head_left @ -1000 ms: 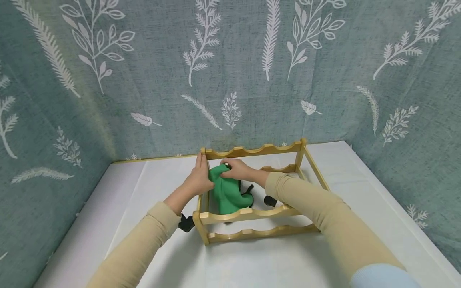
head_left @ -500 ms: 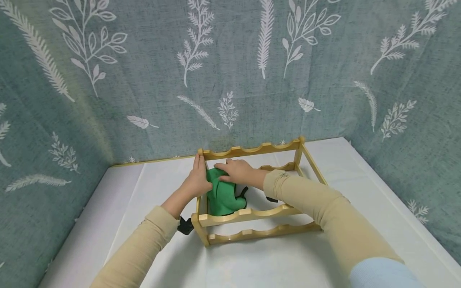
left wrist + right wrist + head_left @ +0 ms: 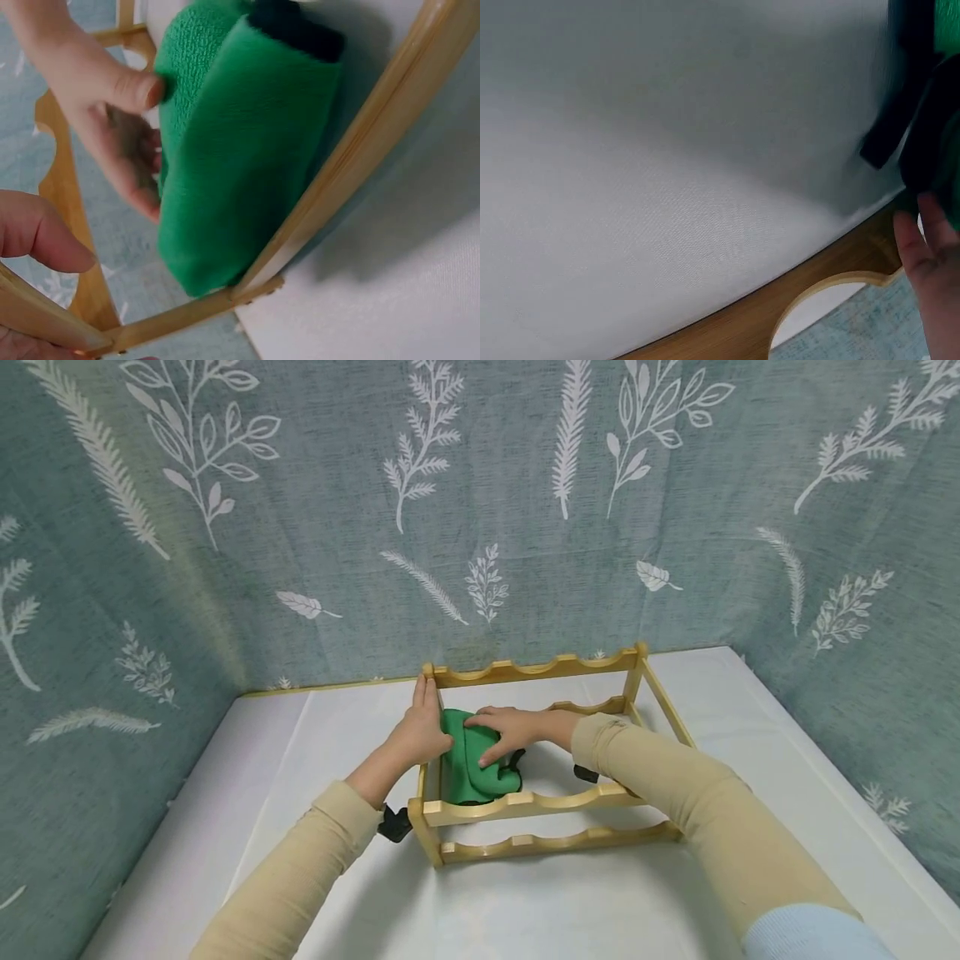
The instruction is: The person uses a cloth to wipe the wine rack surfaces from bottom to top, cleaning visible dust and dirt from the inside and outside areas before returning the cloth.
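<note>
A folded green cloth [image 3: 467, 768] with black edging stands inside the left end of a wooden wine rack [image 3: 480, 813] with scalloped rails. One side of the cloth has a looped, towel-like texture in the left wrist view. My left hand [image 3: 422, 733] holds the rack's left side rail [image 3: 41, 304], the thumb on one side and the fingers on the other. My right hand [image 3: 517, 728] reaches into the rack with fingers and thumb spread, touching the cloth's right side. A black strap [image 3: 885, 139] sticks out from the cloth.
The rack stands on a white-covered table [image 3: 585, 910], close to the leaf-patterned curtain [image 3: 517, 510]. A small black piece [image 3: 395, 823] lies by the rack's front left corner. Another black piece [image 3: 585, 773] shows under the right sleeve.
My right hand has loosened from the top of the cloth and moved down to its right side, fingers spreading. The cloth sits lower and more compact. The left hand keeps its place on the rack.
</note>
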A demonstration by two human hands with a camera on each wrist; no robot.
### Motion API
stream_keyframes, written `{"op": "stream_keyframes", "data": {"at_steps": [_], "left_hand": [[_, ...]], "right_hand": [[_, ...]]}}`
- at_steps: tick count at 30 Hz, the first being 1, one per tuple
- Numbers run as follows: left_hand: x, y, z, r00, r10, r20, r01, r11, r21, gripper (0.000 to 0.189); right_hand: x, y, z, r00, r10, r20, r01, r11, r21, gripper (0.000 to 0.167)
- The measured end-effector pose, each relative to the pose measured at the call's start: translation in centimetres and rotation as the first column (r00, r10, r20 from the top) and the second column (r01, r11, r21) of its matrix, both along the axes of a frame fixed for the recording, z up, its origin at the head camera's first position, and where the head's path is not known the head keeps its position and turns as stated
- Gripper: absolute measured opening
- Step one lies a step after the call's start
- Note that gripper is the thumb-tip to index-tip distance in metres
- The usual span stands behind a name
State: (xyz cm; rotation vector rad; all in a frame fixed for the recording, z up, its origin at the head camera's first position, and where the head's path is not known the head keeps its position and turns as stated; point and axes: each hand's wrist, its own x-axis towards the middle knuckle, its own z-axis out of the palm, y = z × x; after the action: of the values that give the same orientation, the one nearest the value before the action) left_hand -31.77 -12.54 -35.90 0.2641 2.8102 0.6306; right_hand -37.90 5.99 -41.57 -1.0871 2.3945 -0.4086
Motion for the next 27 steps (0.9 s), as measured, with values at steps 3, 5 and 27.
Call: {"op": "stream_keyframes", "data": {"at_steps": [3, 5, 27], "left_hand": [[0.0, 0.1, 0.0, 1.000, -0.001, -0.006, 0.001, 1.000, -0.003, 0.092], [0.1, 0.0, 0.0, 1.000, -0.002, -0.010, 0.001, 1.000, -0.008, 0.093], [-0.1, 0.2, -0.2, 1.000, 0.007, -0.005, -0.007, 0.999, -0.037, 0.094]], "right_hand": [[0.0, 0.1, -0.2, 0.999, -0.014, 0.037, 0.014, 1.000, 0.005, 0.081], [0.1, 0.0, -0.1, 0.999, -0.019, 0.050, 0.018, 1.000, 0.009, 0.082], [0.2, -1.6, 1.6, 0.965, 0.232, -0.125, -0.183, 0.932, 0.313, 0.058]]}}
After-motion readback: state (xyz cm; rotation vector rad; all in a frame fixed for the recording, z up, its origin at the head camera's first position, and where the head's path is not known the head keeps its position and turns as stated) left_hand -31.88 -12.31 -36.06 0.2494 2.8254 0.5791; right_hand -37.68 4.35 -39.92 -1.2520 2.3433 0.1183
